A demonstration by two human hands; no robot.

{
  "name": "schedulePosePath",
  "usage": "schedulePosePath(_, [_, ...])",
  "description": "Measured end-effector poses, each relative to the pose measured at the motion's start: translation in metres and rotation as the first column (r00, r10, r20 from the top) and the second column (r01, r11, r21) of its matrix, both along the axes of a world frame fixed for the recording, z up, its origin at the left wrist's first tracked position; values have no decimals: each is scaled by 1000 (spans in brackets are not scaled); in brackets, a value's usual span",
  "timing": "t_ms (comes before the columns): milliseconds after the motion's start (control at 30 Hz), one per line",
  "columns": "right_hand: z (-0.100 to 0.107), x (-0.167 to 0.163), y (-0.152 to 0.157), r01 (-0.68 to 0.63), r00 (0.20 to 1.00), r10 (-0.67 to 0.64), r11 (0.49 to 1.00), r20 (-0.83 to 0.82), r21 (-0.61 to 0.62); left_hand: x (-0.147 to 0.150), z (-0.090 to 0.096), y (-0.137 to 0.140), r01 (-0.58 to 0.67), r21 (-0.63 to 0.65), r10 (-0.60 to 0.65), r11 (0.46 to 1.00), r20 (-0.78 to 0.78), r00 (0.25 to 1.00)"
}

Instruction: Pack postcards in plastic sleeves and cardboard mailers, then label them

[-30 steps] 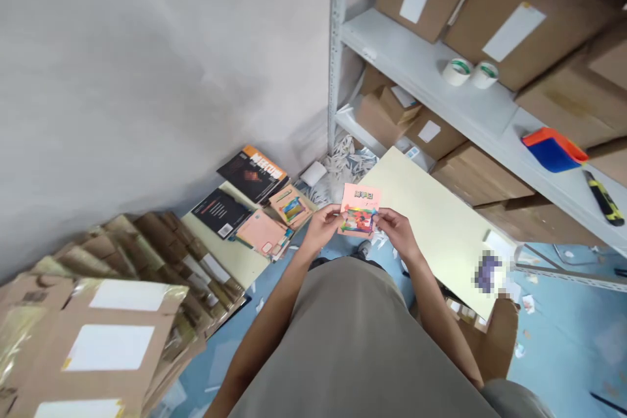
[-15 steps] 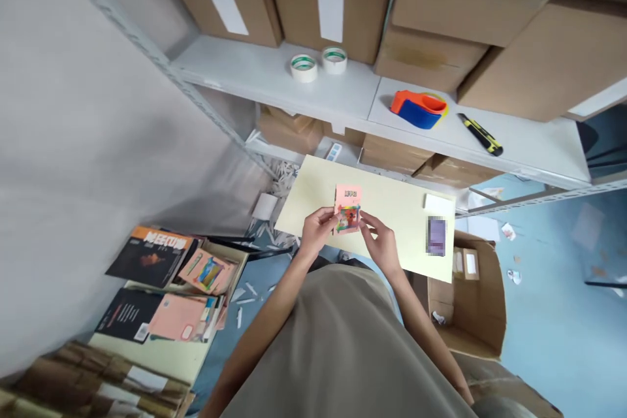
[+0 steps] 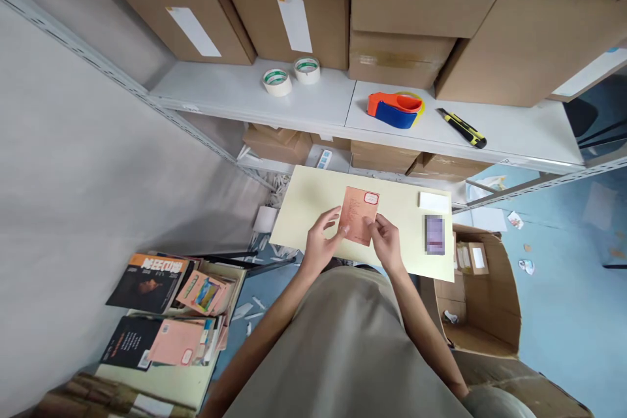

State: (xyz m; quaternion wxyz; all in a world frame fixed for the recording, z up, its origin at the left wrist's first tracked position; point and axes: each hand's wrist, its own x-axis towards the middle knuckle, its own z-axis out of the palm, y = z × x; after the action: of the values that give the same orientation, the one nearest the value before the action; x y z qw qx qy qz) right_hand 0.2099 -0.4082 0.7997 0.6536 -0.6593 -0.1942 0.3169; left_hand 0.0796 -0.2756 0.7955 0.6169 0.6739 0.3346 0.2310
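A thin pink booklet (image 3: 359, 215) is held up over the cream tabletop (image 3: 313, 192). Its visible side carries small lines of print and a red-framed label at the upper right. My right hand (image 3: 386, 241) pinches the booklet's right edge, thumb on the front and the other fingers partly hidden behind. On the opposite side, my left hand (image 3: 323, 240) has its fingers apart, with the thumb tip at the booklet's lower left edge. A white block-like item (image 3: 434, 201) and a blurred purple item (image 3: 434, 235) lie at the tabletop's right end.
Above the table, a shelf (image 3: 328, 101) holds tape rolls (image 3: 277, 82), an orange-blue tape dispenser (image 3: 394, 110), a utility knife (image 3: 462, 128) and cartons (image 3: 289, 6). Magazines and booklets (image 3: 149, 282) are stacked at lower left. An open carton (image 3: 494, 294) stands right of the table.
The booklet has been turned from its illustrated cover to the printed side with the label. My left fingers have loosened from it. The camera view has shifted slightly.
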Motion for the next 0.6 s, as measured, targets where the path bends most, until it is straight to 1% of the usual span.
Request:
schedulePosePath(33, [2,4,-1,-19,998,21,999,-53,33,0,-1,6,-19,-42,19,999,0,1000])
schedulePosePath(67, [4,7,-2,-40,994,46,997,-104,62,-1,-2,11,-4,-113,5,994,4,1000])
schedulePosePath(100, [6,9,-3,-59,987,71,995,-145,83,-1,-2,15,37,-199,-34,979,15,999])
schedulePosePath(167, [8,12,-4,-86,977,103,991,-188,99,-2,-3,18,130,-358,-120,925,48,992])
schedulePosePath(200, [7,12,-5,-95,975,112,991,-193,96,-2,-4,18,147,-410,-136,900,57,989])
schedulePosePath(267, [3,13,-6,-106,976,118,991,-181,78,-2,-6,15,111,-458,-102,882,44,994])
schedulePosePath(367, [-9,15,-5,-92,985,96,995,-146,39,-1,-9,10,31,-459,-31,888,8,999])
schedulePosePath(433, [-18,17,-4,-39,994,39,999,-106,8,-1,-10,9,5,-435,-6,900,0,1000])
schedulePosePath(467, [-22,18,-3,-1,997,0,1000,-73,-14,0,-10,9,-11,-406,10,914,-5,1000])
schedulePosePath(533, [-27,18,0,60,998,-60,997,6,-58,2,-9,9,-65,-306,59,950,-30,998])
schedulePosePath(600, [-27,16,5,47,998,-44,996,39,-76,5,-7,6,-99,-189,91,977,-54,994])
